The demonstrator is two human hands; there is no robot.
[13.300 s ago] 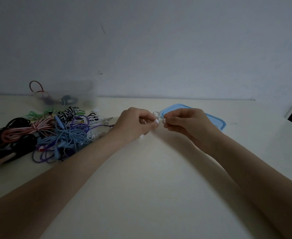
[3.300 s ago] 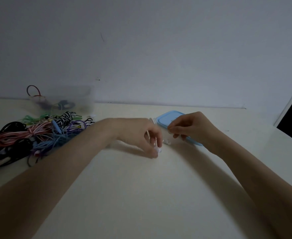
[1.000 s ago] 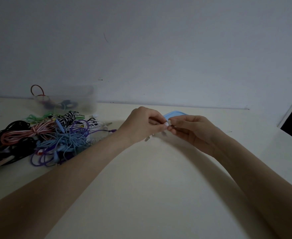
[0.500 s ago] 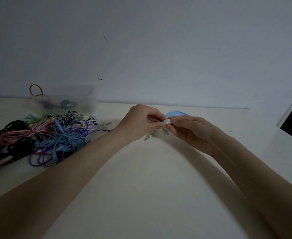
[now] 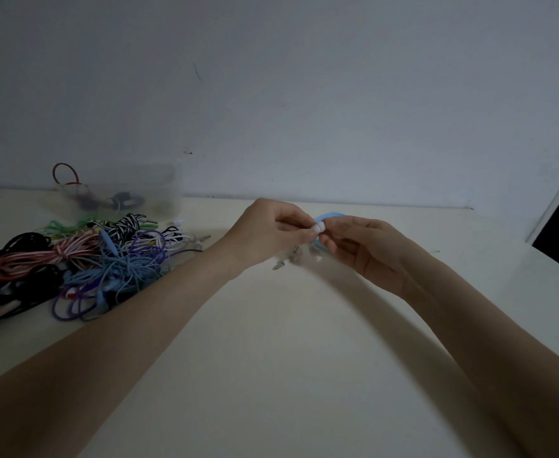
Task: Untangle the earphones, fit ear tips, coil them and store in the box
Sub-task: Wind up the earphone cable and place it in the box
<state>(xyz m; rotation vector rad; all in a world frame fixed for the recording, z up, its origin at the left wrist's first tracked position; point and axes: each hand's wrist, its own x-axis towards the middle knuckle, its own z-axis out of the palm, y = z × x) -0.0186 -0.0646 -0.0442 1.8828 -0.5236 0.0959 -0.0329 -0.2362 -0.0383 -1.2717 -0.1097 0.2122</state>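
Behind both hands, a blue lid (image 5: 332,214) is hiding; left hand (image 5: 268,231) and right hand (image 5: 367,249) fingers are pinching a white ear tip (image 5: 319,228); at 10 o'clock, a clear box (image 5: 159,193) is holding coiled earphones (image 5: 119,202).

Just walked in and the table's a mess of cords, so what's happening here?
A person is working on one white earphone, pinched between the left hand and right hand above the table, apparently fitting an ear tip. A tangled pile of earphones lies to the left, in front of a clear box.

Plain home room: cream table (image 5: 271,375), bare wall (image 5: 304,94)
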